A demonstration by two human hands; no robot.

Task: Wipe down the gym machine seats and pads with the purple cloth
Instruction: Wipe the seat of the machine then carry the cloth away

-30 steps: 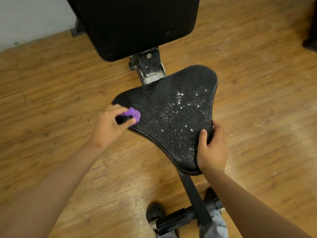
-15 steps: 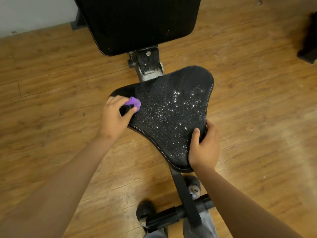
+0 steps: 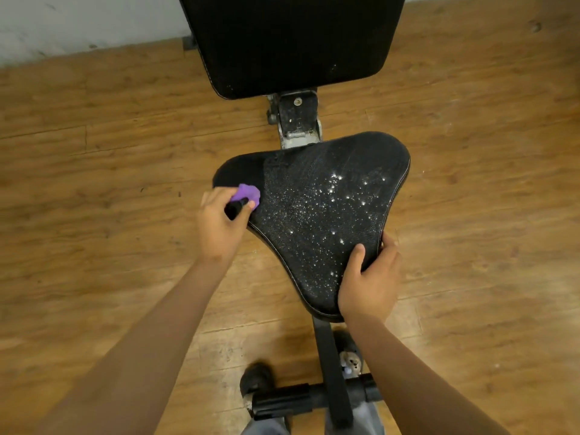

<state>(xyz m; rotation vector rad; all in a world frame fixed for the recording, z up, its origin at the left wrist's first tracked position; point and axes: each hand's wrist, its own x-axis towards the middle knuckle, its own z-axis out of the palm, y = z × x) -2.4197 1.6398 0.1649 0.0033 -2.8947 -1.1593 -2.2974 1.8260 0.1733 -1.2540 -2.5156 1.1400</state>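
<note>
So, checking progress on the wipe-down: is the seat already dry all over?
No, white droplets still speckle the middle and right of the seat, while the purple cloth sits at its left corner.

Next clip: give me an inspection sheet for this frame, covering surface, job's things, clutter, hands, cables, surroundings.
Surface: black triangular seat, beaded with droplets over its middle and right; far-left corner looks dry.
Job's things: purple cloth bunched at the seat's left edge; back pad above, a few specks near its lower edge.
Clutter: nothing seen.
Hands: left hand closed on the cloth; right hand gripping the seat's near right edge.
Cables: nothing seen.
Surroundings: wooden floor, black frame crossbar, shoes below.
</note>
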